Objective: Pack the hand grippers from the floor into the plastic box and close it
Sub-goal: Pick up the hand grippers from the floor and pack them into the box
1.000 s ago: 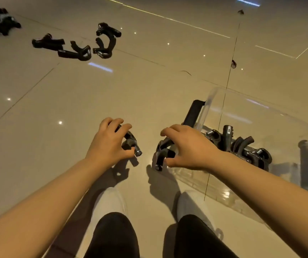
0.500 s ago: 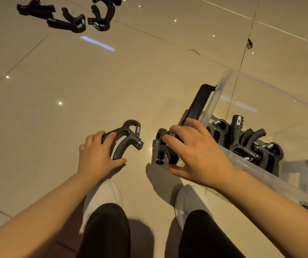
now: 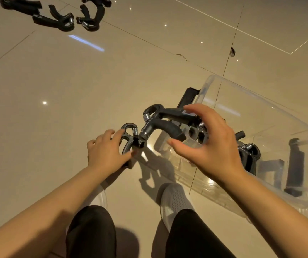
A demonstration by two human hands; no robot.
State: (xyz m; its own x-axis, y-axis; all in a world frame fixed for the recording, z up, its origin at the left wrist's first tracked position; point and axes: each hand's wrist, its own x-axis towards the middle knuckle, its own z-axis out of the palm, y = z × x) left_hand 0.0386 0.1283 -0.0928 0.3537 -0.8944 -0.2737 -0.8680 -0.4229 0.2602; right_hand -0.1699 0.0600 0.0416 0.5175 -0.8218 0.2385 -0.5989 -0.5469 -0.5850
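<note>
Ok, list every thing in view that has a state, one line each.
plastic box: open, no lid on it, partly filled with grippers.
left hand: closed on a hand gripper, low by the floor.
right hand: fingers spread around a second hand gripper, raised at the box's near corner.
packed grippers: lying inside the box.
loose grippers: lying on the floor, far off, unpacked.

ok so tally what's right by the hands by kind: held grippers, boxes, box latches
held hand grippers: 2
plastic box: 1
black latches: 2
total: 5
</note>
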